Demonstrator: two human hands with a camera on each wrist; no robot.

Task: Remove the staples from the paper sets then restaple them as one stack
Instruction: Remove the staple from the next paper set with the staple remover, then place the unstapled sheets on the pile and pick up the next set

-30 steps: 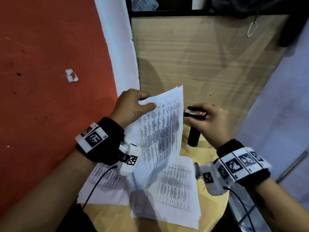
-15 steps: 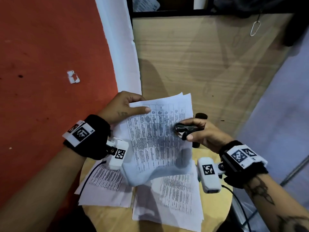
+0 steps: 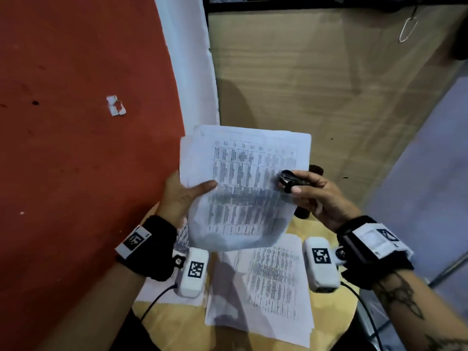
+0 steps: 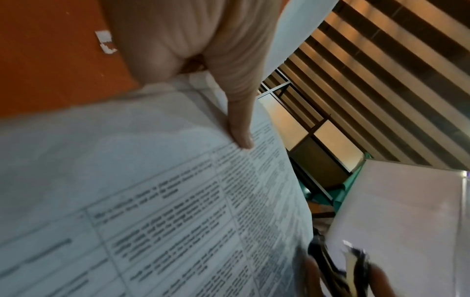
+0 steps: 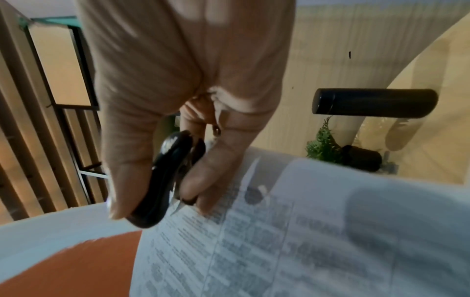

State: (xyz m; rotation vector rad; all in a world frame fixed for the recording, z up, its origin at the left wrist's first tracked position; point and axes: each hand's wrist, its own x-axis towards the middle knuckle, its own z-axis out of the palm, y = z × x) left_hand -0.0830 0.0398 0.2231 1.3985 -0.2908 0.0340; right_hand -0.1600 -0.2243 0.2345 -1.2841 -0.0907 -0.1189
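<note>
I hold a printed paper set [image 3: 248, 188] up in front of me, above the table, with its lower end sagging. My left hand [image 3: 182, 196] pinches its left edge, thumb [image 4: 239, 128] lying on the top sheet [image 4: 152, 180]. My right hand [image 3: 319, 196] grips a black staple remover [image 3: 293, 179] at the set's right edge. In the right wrist view the staple remover [image 5: 167, 176] sits between thumb and fingers, its tip at the paper set [image 5: 305, 231]. I cannot see a staple. Two more paper sets [image 3: 276, 282] lie flat on the table below.
The round wooden table [image 3: 329, 323] stands against a red wall [image 3: 76, 148] and a wooden panel [image 3: 316, 84]. A black cylinder [image 5: 374, 102] stands behind my right hand. A small potted plant [image 5: 328, 144] is near it. Cables run from both wrist cameras.
The paper set turned from edge-on to facing me and rose higher. My right hand brought the staple remover from beside the set onto its right edge.
</note>
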